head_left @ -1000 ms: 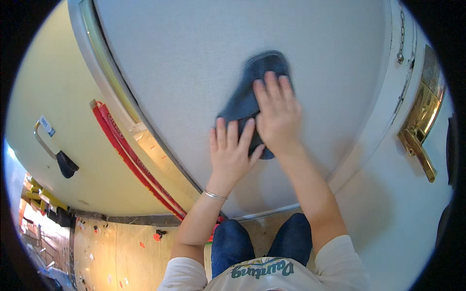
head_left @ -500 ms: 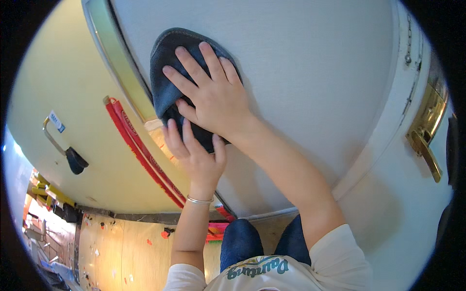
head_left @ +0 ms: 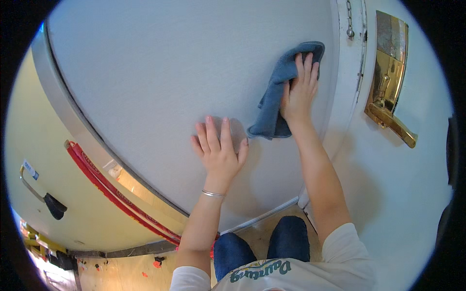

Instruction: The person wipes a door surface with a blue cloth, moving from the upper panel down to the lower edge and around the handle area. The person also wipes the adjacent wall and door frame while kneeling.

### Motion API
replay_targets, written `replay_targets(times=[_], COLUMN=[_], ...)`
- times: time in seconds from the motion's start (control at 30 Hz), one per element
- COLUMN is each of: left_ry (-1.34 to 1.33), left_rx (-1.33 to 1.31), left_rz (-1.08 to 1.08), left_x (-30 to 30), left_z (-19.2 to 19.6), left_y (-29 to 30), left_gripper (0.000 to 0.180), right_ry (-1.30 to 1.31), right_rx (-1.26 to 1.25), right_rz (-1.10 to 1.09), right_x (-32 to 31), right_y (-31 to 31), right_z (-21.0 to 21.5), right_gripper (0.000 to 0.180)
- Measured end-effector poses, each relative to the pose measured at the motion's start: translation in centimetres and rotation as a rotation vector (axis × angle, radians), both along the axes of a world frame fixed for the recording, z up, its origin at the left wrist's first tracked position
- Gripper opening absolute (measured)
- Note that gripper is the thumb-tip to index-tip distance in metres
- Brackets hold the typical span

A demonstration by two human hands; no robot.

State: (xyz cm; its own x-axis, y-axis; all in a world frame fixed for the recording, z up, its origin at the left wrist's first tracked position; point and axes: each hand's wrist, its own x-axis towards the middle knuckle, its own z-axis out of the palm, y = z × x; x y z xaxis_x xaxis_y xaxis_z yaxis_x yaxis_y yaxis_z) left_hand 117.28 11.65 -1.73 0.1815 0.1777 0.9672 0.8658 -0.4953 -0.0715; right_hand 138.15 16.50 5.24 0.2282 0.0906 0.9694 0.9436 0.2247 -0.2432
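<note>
A dark blue-grey cloth (head_left: 273,104) lies folded and bunched against a pale grey-white upright panel (head_left: 179,63). Over the cloth, toward the panel's right side, my right hand (head_left: 302,92) presses with fingers reaching up to its top edge. The thumb rests along the cloth's left part, so the hand has hold of it. My left hand (head_left: 217,150) is lower and to the left, its fingers spread on the bare panel, holding nothing. A thin silvery bangle (head_left: 213,193) circles my left wrist.
At right, a white door (head_left: 388,194) carries a brass lever handle (head_left: 395,123); a small chain (head_left: 349,22) hangs beside its frame. Left of the panel's metal edge are red strips (head_left: 111,191) and a cream surface with a hooked handle (head_left: 34,186). Scraps dot the floor (head_left: 121,271).
My right hand has carried the cloth rightward across the panel. My left hand has come off the cloth onto the bare panel. The view has shifted to the right.
</note>
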Motion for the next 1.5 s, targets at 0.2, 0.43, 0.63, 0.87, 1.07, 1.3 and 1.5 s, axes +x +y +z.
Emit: replay_targets(times=[0.2,0.43,0.63,0.87,1.07,1.3,1.5], left_ry=[0.15,0.166,0.247,0.238,0.283,0.304,-0.611], left_rx=[-0.266,-0.373,0.034,-0.002,-0.012,-0.224,-0.627], left_rz=[0.13,0.13,0.158,0.057,-0.073,-0.286,-0.913], left_x=[0.3,3.9,7.2,6.5,6.6,4.7,4.8], left_z=[-4.1,-2.7,-3.0,-3.5,-5.8,-8.2,-6.6], left_y=[1.2,0.0,1.9,1.6,1.9,0.1,-3.4], left_gripper=[0.052,0.032,0.05,0.053,0.048,0.051,0.051], right_ry=[-0.327,-0.242,0.039,0.14,0.35,0.205,-0.039], right_rx=[-0.1,0.082,0.081,-0.195,-0.421,-0.366,-0.131], right_rz=[0.277,0.165,0.04,0.061,0.148,0.117,0.221], right_x=[-8.6,-4.2,5.7,4.6,3.6,1.2,-4.1], right_y=[-3.7,-1.4,1.3,-0.2,-1.5,-1.3,-2.3], right_z=[2.6,5.6,2.2,-9.2,-26.6,-17.7,-3.7], right_gripper=[0.089,0.068,0.069,0.084,0.097,0.097,0.084])
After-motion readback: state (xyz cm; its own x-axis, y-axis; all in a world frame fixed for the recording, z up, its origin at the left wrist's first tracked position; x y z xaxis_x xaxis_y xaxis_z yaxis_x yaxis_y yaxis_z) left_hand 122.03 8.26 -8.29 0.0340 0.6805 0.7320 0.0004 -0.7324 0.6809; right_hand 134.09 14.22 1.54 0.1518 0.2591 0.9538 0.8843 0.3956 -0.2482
